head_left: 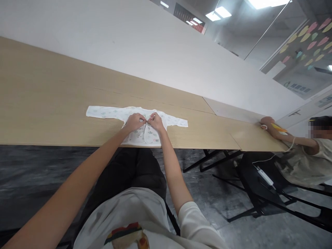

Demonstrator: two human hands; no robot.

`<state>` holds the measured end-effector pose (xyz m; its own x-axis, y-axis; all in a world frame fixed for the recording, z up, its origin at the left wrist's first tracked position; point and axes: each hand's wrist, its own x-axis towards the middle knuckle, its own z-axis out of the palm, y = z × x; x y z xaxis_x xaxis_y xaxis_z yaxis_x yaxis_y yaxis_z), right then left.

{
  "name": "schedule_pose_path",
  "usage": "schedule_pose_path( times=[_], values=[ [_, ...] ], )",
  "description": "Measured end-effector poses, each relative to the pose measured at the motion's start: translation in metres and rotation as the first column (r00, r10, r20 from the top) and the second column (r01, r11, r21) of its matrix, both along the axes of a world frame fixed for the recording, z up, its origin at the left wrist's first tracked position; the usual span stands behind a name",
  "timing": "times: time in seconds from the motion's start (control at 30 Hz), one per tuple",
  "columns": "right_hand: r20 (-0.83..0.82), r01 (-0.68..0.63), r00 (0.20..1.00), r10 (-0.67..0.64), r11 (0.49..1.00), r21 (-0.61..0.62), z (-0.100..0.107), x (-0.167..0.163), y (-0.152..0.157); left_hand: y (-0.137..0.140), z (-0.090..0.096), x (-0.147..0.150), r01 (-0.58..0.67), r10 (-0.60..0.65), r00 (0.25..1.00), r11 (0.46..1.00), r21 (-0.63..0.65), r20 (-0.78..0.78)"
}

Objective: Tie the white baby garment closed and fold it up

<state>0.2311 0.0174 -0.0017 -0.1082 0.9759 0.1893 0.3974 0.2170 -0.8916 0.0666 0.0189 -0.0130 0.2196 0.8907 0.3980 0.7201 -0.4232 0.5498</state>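
Observation:
A small white baby shirt [137, 136] with a scattered print lies flat on the wooden table, both long sleeves stretched out to the sides. Its front edge runs down the middle, and the hem reaches the table's near edge. My left hand [135, 121] pinches the front of the shirt just left of that edge. Close beside it, my right hand [155, 121] pinches the fabric from the other side, fingertips nearly touching the left ones. Whatever fastener may be between the fingertips is too small to make out.
The light wooden table [52, 103] runs along a white partition [116, 45]. At the far right a person [306, 155] sits with an arm on the table. A black chair [259, 180] there carries a white power strip [266, 177] with a cable.

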Motion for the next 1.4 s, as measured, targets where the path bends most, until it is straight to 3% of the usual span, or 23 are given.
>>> schedule_pose_path(
  times=[0.33, 0.5, 0.7, 0.8, 0.93, 1.03, 1.4],
  values=[
    [-0.033, 0.065, 0.997, -0.068, 0.994, -0.087, 0.0068, 0.0042, -0.0024, -0.0015, -0.0010, 0.0005, -0.055, 0.055, 0.998, 0.998, 0.020, 0.014],
    [-0.013, 0.053, 0.998, -0.054, 0.993, -0.107, 0.0087, 0.0072, -0.0024, -0.0014, -0.0017, -0.0021, -0.002, -0.001, 0.998, 0.999, 0.050, 0.056],
    [-0.019, 0.045, 0.999, -0.047, 0.992, -0.115, 0.0072, 0.0062, -0.0009, -0.0015, -0.0037, -0.0018, -0.023, 0.023, 1.000, 1.000, 0.021, -0.005],
    [0.044, 0.034, 0.999, -0.031, 0.997, -0.066, 0.0062, 0.0052, -0.0011, -0.0029, -0.0024, -0.0012, -0.020, 0.020, 0.999, 1.000, 0.004, -0.049],
    [0.186, -0.005, 0.982, -0.018, 0.993, 0.122, 0.0041, 0.0045, -0.0025, -0.0048, 0.0001, -0.0003, -0.035, 0.034, 0.997, 0.999, -0.010, -0.076],
    [0.246, -0.040, 0.969, -0.009, 0.981, 0.191, 0.0028, 0.0041, -0.0036, -0.0059, 0.0016, 0.0003, -0.029, 0.027, 0.996, 0.999, -0.023, -0.085],
    [0.213, -0.050, 0.976, 0.034, 0.996, 0.069, 0.0024, 0.0033, -0.0029, -0.0086, 0.0049, 0.0014, -0.023, 0.021, 0.999, 0.998, -0.062, -0.040]
  ],
)
